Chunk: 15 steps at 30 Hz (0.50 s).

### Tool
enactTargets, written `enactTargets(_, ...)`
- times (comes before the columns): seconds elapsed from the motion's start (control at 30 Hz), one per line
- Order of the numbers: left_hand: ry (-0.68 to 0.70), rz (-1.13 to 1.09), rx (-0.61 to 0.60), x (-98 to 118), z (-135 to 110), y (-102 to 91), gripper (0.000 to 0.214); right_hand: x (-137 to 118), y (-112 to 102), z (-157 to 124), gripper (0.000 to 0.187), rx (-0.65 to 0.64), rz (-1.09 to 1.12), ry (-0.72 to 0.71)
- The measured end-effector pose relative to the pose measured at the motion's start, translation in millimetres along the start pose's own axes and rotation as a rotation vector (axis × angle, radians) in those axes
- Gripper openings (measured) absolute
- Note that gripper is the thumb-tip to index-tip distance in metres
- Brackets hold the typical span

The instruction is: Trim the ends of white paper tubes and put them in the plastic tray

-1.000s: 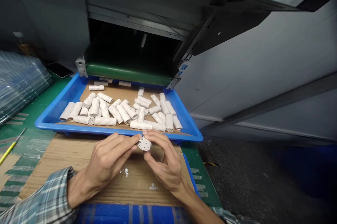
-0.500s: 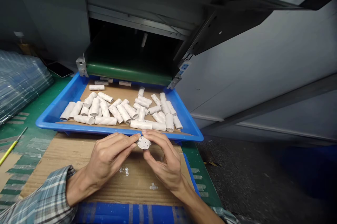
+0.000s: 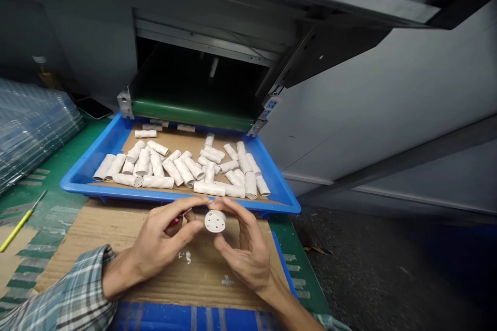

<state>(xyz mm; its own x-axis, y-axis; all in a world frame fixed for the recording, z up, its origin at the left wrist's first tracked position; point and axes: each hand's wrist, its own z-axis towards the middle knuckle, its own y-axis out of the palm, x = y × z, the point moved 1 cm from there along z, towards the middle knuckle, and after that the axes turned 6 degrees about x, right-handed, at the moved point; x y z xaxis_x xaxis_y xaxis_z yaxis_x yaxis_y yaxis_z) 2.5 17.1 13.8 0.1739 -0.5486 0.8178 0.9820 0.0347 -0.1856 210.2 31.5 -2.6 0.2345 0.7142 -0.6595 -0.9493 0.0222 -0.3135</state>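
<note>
My right hand (image 3: 243,248) pinches a white plastic cylinder (image 3: 215,220), its end face with small holes turned toward me. My left hand (image 3: 165,238) is curled beside it, gripping a small tool (image 3: 177,218) with a red handle, its tip close to the cylinder. Both hands hover over a cardboard sheet (image 3: 97,238). Just beyond them a blue tray (image 3: 116,137) holds several more white cylinders (image 3: 182,168) on a cardboard liner.
A green conveyor belt (image 3: 190,111) ends above the tray's far edge, under a grey machine housing. Stacked clear plastic trays (image 3: 31,124) lie at the left. A yellow stick (image 3: 21,221) rests on the green mat. Small white scraps (image 3: 187,256) lie on the cardboard. Floor drops away at right.
My left hand has drawn back a little from the cylinder, showing the red-handled tool. The right hand has turned the cylinder's holed face more toward me.
</note>
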Motion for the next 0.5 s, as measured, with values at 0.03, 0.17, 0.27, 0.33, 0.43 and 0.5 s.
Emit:
enactTargets(0.03, -0.074, -0.094, -0.063, 1, 0, 0.7, 0.036, 0, 1, -2, 0.066, -0.004, 0.026, 0.022)
enactTargets(0.17, -0.239, -0.336, -0.216, 3, 0, 2.7, 0.036, -1, 3, -3, 0.057, -0.078, 0.129, 0.085)
enactTargets(0.27, -0.148, -0.293, -0.162, 1, -2, 2.6, 0.028, -3, 2, 4, 0.050, -0.087, 0.266, 0.192)
enactTargets(0.33, -0.021, -0.207, -0.141, 0, -5, 3.5, 0.029, -4, 2, 11, 0.051, -0.088, 0.421, 0.332)
enactTargets(0.43, 0.134, -0.120, -0.165, -3, -9, 5.8, 0.028, -7, 4, 16, 0.054, -0.171, 0.709, 0.548)
enactTargets(0.5, 0.112, -0.135, -0.157, -5, -11, 5.8, 0.025, -8, 5, 17, 0.054, -0.181, 0.806, 0.600)
